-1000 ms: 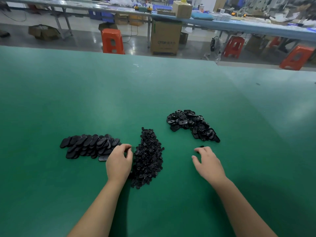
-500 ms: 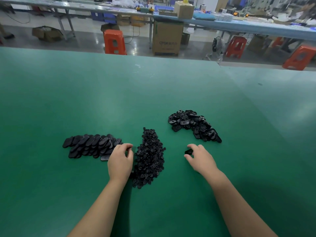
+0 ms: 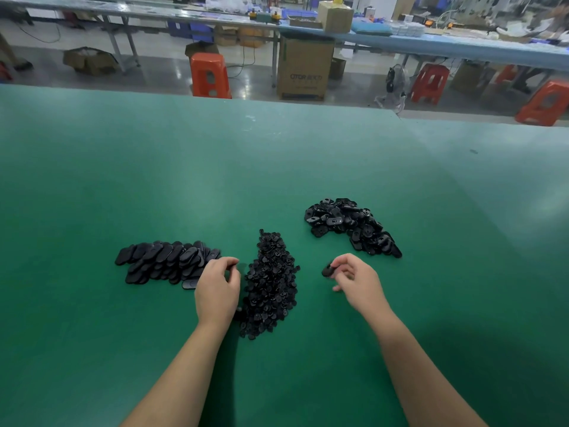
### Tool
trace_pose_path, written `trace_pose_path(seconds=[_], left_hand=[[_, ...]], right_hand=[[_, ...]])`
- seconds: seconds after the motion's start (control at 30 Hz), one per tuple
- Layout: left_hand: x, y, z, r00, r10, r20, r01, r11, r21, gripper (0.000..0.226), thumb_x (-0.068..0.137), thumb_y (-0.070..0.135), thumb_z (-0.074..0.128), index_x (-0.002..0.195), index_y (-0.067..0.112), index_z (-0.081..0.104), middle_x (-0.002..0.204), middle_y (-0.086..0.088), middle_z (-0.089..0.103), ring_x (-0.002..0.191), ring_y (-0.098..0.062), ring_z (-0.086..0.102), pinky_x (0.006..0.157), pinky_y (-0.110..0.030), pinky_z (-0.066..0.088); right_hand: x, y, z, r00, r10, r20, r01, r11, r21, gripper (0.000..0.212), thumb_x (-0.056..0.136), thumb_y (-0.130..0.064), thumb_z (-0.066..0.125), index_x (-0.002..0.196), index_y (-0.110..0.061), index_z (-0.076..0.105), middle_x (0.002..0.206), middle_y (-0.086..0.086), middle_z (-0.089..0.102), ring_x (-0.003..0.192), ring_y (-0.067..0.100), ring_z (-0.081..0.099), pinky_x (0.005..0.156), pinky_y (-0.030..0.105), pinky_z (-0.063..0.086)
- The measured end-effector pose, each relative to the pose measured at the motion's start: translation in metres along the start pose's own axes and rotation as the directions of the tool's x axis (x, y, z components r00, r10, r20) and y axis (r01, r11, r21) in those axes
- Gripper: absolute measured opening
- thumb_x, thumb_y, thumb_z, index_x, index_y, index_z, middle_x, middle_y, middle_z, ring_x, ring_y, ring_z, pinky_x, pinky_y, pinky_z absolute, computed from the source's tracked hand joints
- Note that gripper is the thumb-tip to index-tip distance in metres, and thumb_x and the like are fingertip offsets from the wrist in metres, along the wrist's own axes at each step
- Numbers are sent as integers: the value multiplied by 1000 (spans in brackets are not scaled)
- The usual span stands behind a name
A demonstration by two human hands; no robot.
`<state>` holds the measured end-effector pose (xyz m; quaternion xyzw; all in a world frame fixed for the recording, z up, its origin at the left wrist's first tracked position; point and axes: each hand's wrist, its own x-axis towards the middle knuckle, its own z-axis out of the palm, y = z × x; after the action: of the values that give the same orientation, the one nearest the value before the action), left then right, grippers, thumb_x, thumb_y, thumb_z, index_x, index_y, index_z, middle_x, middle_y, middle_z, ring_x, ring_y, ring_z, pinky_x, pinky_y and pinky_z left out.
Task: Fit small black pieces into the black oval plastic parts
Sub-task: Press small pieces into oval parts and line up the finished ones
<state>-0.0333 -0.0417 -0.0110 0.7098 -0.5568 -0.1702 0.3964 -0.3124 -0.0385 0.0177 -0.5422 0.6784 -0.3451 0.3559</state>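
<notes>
The right hand (image 3: 358, 282) has its fingers curled in, and it's pinching one black oval plastic part (image 3: 327, 270) between thumb and fingertips, held just above the green table mat (image 3: 215, 180). The part sticks out at the hand's left side, toward the middle heap. Too small and dark to make out much detail on it.

The left hand (image 3: 217, 288) is curled too, thumb and forefinger brought together at its far end. It looks like they're closed on something tiny, but honestly you can't tell what, or whether anything's in there at all. The hand sits between two heaps: its knuckle side is right up against the neat pile of smooth black oval plastic parts (image 3: 167, 261), which lie overlapped like fallen dominoes out to its left, and its thumb side is just beside the long heap of small black pieces (image 3: 271, 285).

That heap of small pieces is a bumpy, narrow mound lying between the two hands, closer to the left one. Beyond the right hand and a bit to its right is a looser, curved pile of black oval parts with holes showing (image 3: 351, 224), all jumbled at different angles. It's near the right hand but not touching it.
</notes>
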Motion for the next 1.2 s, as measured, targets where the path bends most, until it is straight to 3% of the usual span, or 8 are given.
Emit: trace_pose_path(seconds=[0.07, 0.17, 0.43, 0.57, 0.83, 0.93, 1.03, 1.2], left_hand=[[-1, -1, 0, 1000, -1, -2, 1, 1000, -3, 18, 96, 13, 61, 110, 17, 71, 101, 8, 65, 84, -10, 61, 71, -27, 48], [-1, -1, 0, 1000, -2, 0, 2, 1000, -3, 17, 96, 14, 61, 110, 17, 71, 100, 9, 65, 83, -10, 61, 70, -28, 49], [0, -1, 0, 1000, -3, 14, 3, 1000, -18, 19, 96, 15, 62, 111, 18, 72, 101, 9, 69, 79, -10, 62, 69, -30, 53], [-1, -3, 2, 1000, -21, 18, 22, 999, -41, 18, 96, 16, 62, 110, 22, 72, 94, 11, 71, 63, -4, 55, 58, -23, 43], [0, -4, 2, 1000, -26, 15, 27, 999, -33, 18, 97, 18, 61, 110, 22, 71, 96, 13, 70, 62, -6, 54, 60, -24, 43], [0, -4, 2, 999, -39, 16, 39, 999, -30, 18, 97, 18, 61, 110, 23, 71, 94, 13, 70, 54, 0, 51, 54, -22, 40], [-1, -3, 2, 999, -38, 17, 38, 999, -29, 18, 97, 18, 61, 110, 23, 71, 94, 13, 70, 53, 0, 51, 53, -23, 41], [-1, -3, 2, 999, -44, 14, 44, 998, -33, 17, 96, 18, 61, 109, 22, 72, 92, 11, 71, 52, -1, 52, 54, -24, 40]], right_hand=[[-1, -3, 5, 999, 46, -9, -43, 980, 193, 22, 98, 0, 53, 96, -17, 66, 90, -1, 76, 77, 20, 75, 75, 43, 63], [-4, -9, 12, 998, 48, -47, -29, 934, 356, 10, 100, -7, 58, 96, -13, 66, 90, -2, 78, 82, 19, 76, 69, 33, 62], [-7, -17, 27, 998, 50, -50, -19, 872, 489, 35, 99, -1, 59, 123, -26, 57, 81, 1, 76, 77, 16, 74, 78, 27, 61], [-9, -21, 33, 997, 78, -28, -48, 821, 568, 17, 96, 4, 62, 108, -7, 68, 87, 11, 75, 77, 19, 75, 71, 23, 60], [-6, -15, 37, 993, 117, 9, -107, 869, 483, 9, 95, -10, 69, 99, -9, 60, 89, 8, 70, 64, 15, 70, 72, 32, 60], [-4, -14, 36, 992, 122, -25, -94, 865, 493, 15, 96, -5, 65, 108, -13, 58, 99, 13, 66, 64, 9, 67, 67, 27, 59], [-4, -12, 36, 995, 100, -17, -82, 889, 451, 36, 98, -5, 63, 127, -25, 59, 99, 7, 65, 65, 7, 65, 77, 36, 63], [-4, -11, 33, 996, 93, 13, -90, 900, 426, 17, 93, 0, 67, 100, -15, 72, 95, 13, 75, 70, 11, 70, 72, 26, 60]])
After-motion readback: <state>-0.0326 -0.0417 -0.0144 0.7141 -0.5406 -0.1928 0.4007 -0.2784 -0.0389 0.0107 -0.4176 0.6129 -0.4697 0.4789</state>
